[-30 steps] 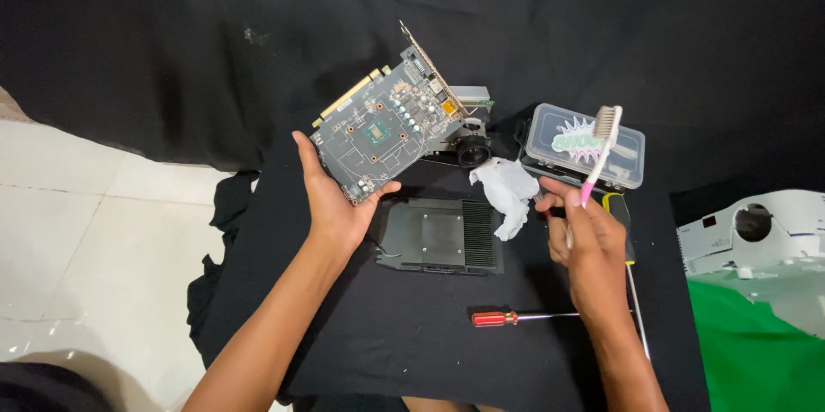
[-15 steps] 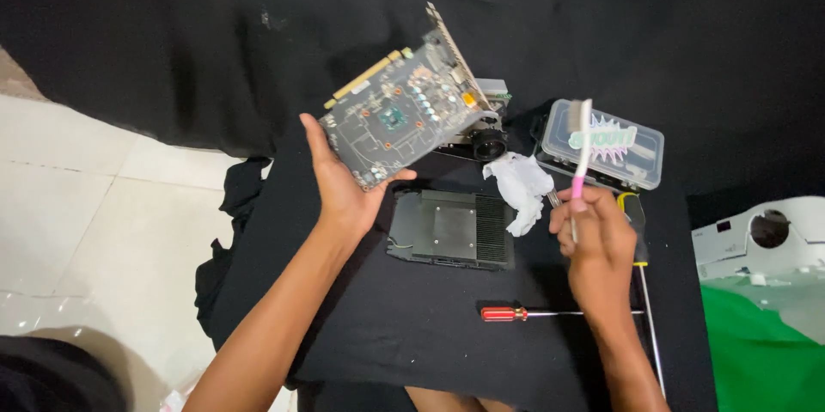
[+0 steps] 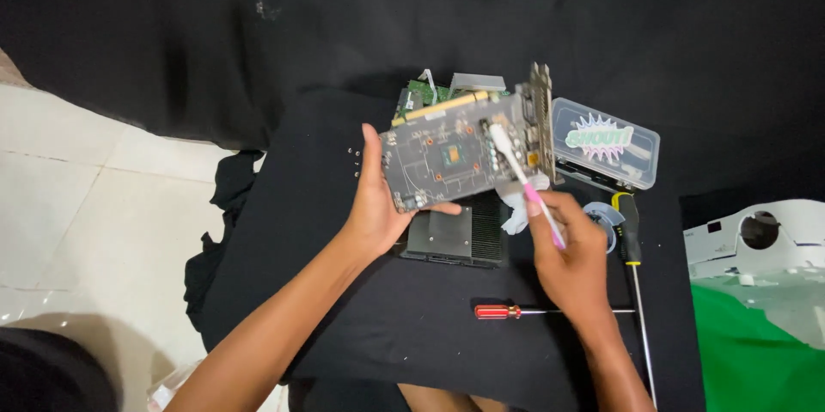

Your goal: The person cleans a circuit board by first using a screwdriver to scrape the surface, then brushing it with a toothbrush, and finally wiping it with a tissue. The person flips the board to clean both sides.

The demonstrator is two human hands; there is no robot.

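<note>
My left hand (image 3: pixel 379 206) holds a grey graphics card circuit board (image 3: pixel 447 157) by its left end, raised over the black cloth with its chip side up. My right hand (image 3: pixel 570 253) grips a pink-handled toothbrush (image 3: pixel 520 176), whose white head rests on the board to the right of the central chip. The card's metal bracket (image 3: pixel 542 120) stands at the right end. Under the board lies a dark heatsink (image 3: pixel 455 236), with a white tissue (image 3: pixel 516 216) partly hidden beside it.
A clear plastic box (image 3: pixel 608 154) sits at the right. A red-handled screwdriver (image 3: pixel 533 311) and a black-and-yellow screwdriver (image 3: pixel 632 270) lie near my right hand. A white device (image 3: pixel 765 236) and green sheet (image 3: pixel 760 347) are far right; tiled floor (image 3: pixel 77 206) left.
The board has swung to the right and turned flatter toward me. My right hand has brought the toothbrush down from upright, so its head now touches the board.
</note>
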